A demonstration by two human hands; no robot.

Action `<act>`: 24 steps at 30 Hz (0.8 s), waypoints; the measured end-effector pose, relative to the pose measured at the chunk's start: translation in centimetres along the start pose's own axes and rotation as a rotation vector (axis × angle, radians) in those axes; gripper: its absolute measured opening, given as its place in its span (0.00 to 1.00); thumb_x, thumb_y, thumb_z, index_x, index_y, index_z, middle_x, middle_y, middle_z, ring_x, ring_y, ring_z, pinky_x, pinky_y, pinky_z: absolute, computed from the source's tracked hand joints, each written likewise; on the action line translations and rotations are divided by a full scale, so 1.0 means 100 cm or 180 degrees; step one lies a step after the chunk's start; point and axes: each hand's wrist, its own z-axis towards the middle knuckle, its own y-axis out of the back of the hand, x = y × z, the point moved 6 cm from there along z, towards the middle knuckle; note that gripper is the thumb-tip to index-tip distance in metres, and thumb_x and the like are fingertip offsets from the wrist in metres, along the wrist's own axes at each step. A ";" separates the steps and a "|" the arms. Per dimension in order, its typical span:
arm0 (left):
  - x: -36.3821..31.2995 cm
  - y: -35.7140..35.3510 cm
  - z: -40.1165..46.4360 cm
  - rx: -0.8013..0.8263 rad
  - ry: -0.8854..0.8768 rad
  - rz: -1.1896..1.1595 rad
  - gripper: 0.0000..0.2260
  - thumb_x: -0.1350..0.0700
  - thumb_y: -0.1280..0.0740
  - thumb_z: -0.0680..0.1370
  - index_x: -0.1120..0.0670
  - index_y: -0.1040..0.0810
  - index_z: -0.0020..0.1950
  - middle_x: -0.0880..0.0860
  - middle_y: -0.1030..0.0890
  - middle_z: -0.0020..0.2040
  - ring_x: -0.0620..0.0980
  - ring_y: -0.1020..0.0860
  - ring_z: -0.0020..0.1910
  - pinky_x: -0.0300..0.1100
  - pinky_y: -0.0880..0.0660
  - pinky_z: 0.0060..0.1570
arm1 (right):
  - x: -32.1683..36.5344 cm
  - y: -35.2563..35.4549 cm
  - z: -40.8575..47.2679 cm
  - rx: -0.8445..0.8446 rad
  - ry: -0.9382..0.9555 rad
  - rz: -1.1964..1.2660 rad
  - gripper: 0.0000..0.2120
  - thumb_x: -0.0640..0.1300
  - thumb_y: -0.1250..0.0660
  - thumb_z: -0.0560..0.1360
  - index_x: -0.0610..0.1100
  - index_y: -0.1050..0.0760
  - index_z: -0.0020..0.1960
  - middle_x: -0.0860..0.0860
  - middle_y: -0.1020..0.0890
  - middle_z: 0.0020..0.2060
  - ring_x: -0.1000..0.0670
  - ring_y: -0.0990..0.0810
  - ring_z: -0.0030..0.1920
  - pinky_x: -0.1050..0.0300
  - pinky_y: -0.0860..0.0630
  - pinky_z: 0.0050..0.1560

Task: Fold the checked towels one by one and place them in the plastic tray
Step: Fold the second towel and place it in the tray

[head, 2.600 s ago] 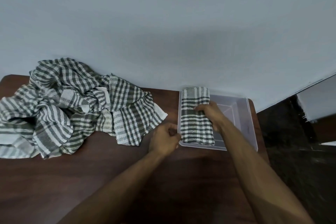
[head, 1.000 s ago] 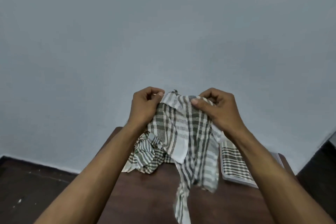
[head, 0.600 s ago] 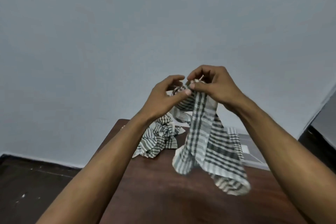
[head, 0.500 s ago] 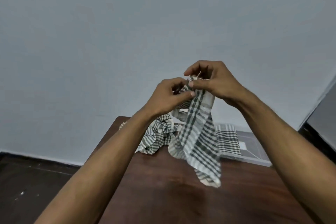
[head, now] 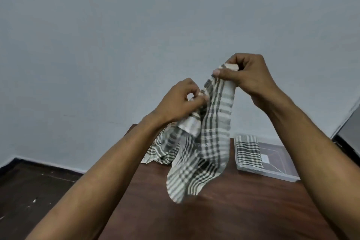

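Both hands are holding a checked towel [head: 202, 148] in the air above the bench [head: 224, 210]: the right hand [head: 247, 78] is pinching its top corner, and the left hand [head: 181, 101] is gripping an edge lower down. It is hanging limp and bunched, so it is likely light and floppy, best taken by two corners of one edge. One folded towel [head: 248, 152] is already lying in the plastic tray [head: 280, 172], with the towel pile [head: 163, 150] behind.

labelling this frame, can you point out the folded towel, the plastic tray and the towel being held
folded towel [head: 248, 151]: head view, middle of its top face
plastic tray [head: 280, 175]: head view, near rim
held towel [head: 210, 142]: head view, hanging middle part
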 end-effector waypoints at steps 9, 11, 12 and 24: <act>0.049 0.014 0.002 0.0298 0.1319 0.1087 0.12 0.50 0.33 0.73 0.57 0.22 0.35 0.52 0.22 0.32 0.50 0.27 0.31 0.37 0.36 0.30 | -0.005 0.026 -0.002 -0.0443 0.0042 0.0011 0.07 0.40 0.24 0.69 0.44 0.22 0.36 0.51 0.19 0.30 0.55 0.22 0.29 0.65 0.31 0.25; 0.054 0.017 0.002 0.0398 0.1453 0.1440 0.12 0.49 0.33 0.72 0.57 0.24 0.37 0.52 0.22 0.33 0.52 0.25 0.33 0.39 0.33 0.33 | -0.003 0.035 0.000 -0.0631 0.0141 0.0168 0.07 0.41 0.24 0.70 0.44 0.22 0.36 0.55 0.19 0.28 0.57 0.23 0.27 0.65 0.33 0.23; 0.058 0.017 0.002 0.0526 0.1508 0.1590 0.11 0.48 0.33 0.72 0.56 0.24 0.39 0.53 0.22 0.35 0.53 0.24 0.35 0.40 0.32 0.35 | -0.001 0.039 0.002 -0.0727 0.0224 0.0252 0.07 0.41 0.25 0.70 0.44 0.22 0.37 0.56 0.19 0.27 0.57 0.23 0.27 0.64 0.33 0.23; -0.023 -0.024 0.032 0.0324 0.0455 -0.1429 0.07 0.64 0.31 0.76 0.67 0.21 0.51 0.65 0.17 0.49 0.57 0.18 0.47 0.49 0.22 0.54 | -0.008 0.011 0.006 0.0466 0.0237 -0.0287 0.03 0.40 0.25 0.70 0.41 0.18 0.39 0.54 0.19 0.27 0.57 0.23 0.27 0.65 0.30 0.26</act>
